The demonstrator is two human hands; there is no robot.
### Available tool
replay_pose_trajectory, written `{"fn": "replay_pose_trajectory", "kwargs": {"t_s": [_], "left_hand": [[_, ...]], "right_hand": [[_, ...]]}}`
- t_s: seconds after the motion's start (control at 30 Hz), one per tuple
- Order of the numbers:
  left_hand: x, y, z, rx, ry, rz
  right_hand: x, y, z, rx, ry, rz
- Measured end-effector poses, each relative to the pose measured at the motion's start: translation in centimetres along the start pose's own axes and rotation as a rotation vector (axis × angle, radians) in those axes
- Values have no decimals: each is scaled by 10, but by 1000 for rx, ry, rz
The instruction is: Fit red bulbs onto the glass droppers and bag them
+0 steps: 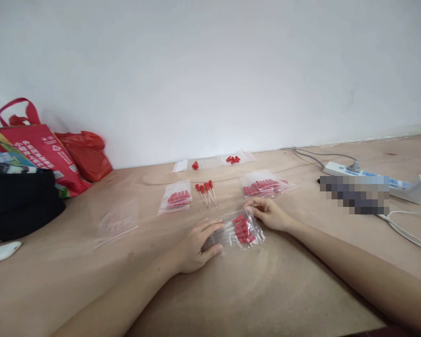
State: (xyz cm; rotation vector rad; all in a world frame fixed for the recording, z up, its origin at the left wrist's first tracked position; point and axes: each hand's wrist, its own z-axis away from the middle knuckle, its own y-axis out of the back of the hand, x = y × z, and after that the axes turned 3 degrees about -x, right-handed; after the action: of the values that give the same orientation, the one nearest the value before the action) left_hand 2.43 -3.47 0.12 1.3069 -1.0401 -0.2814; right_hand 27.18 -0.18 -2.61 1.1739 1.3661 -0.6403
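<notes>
A clear plastic bag (pixel 243 229) holding several red-topped droppers lies on the wooden table between my hands. My left hand (pixel 199 245) is closed round the bag's left end, thumb below and fingers above. The fingertips of my right hand (pixel 266 213) pinch the bag's upper right edge. Just beyond are several loose droppers (pixel 206 193) with red bulbs and pale stems. Filled bags lie on either side of them, one at the left (pixel 177 196) and a stack at the right (pixel 264 185).
Near the wall are small red bulbs (pixel 233 159) on a clear bag and a red cluster (pixel 195 165). Flat clear bags (pixel 117 220) lie left. Red bags (pixel 45 154), a black bag (pixel 24 201) and a white object (pixel 3 252) stand far left; a power strip (pixel 372 178) with cables is right.
</notes>
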Motion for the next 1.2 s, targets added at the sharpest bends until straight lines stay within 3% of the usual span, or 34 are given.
{"fn": "replay_pose_trajectory", "kwargs": {"t_s": [0.13,0.3,0.37,0.5,0.67,0.83,0.93,1.03,1.2], "left_hand": [[0,0,0,-1,-6,4],[-2,-1,1,-2,-41,-20],[-2,-1,2,42,-41,-35],[-11,5,5,209,-25,-134],[-48,27,17,497,105,-302],[-95,50,46,698,291,-468],[-103,55,49,721,322,-491],[-94,54,21,610,273,-458],[-83,51,-81,286,254,-441]], "right_hand": [[-4,1,5,-80,64,-107],[-3,3,9,-206,92,-64],[-3,6,8,-126,85,-59],[-7,17,-1,223,88,27],[-5,16,-27,525,116,216],[-2,11,-36,569,94,304],[-6,16,-28,530,106,203],[-11,24,-17,472,91,81],[-14,30,-6,475,-17,-32]]}}
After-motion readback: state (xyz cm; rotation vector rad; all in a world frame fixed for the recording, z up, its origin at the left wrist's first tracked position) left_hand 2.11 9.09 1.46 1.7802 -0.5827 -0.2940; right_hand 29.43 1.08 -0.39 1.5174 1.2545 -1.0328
